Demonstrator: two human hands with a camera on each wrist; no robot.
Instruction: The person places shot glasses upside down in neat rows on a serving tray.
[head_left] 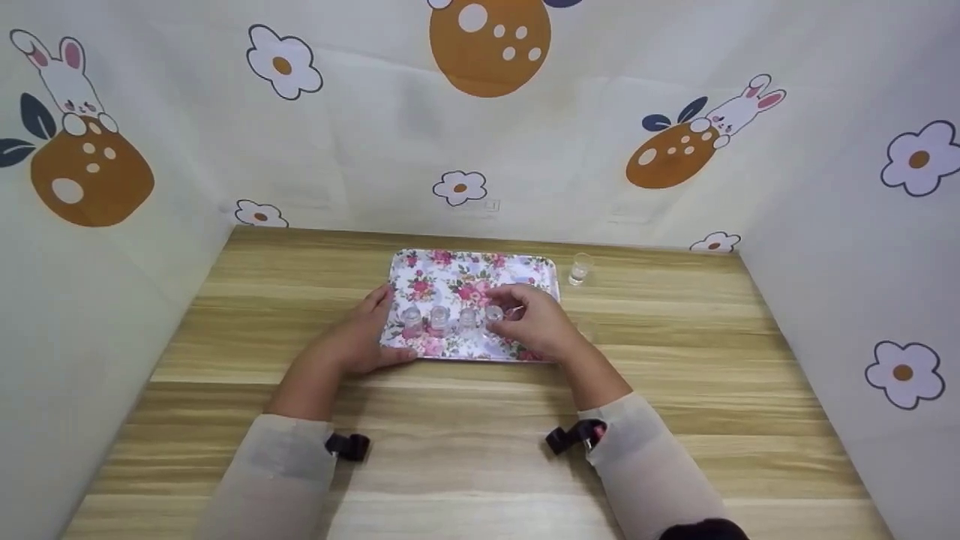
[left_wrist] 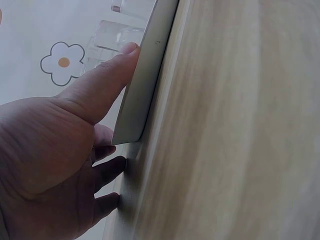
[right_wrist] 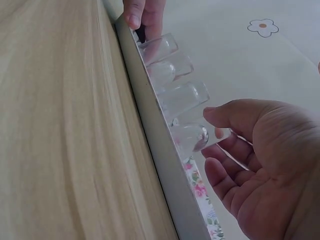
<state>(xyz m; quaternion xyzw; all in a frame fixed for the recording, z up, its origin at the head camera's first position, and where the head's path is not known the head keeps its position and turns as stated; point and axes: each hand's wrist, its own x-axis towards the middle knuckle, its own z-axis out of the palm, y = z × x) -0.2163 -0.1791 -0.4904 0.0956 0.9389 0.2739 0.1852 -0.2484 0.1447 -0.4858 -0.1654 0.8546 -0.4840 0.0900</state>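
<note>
The four glasses stand in a row on the near part of the tray, small, clear and close together. They look light and stiff, probably slick and quick to chip or tip; a soft pinch low on the wall should suit them best. The right hand is at the end glass of the row, thumb on one side and bent fingers on the other; whether it grips the glass or only hovers around it, I cannot tell.

The tray, flowered and thin-rimmed, seems rigid and light enough to slide if nudged, so its corners and rim are the sensible hold. The left hand braces its near left corner without clasping, thumb straight along the front edge, fingers by the side.

A lone glass stands on the table, just beyond the tray's right side. The table is pale, streaked wood grain, apparently smooth. Around it hang light walls printed with oranges, rabbits and flowers.
</note>
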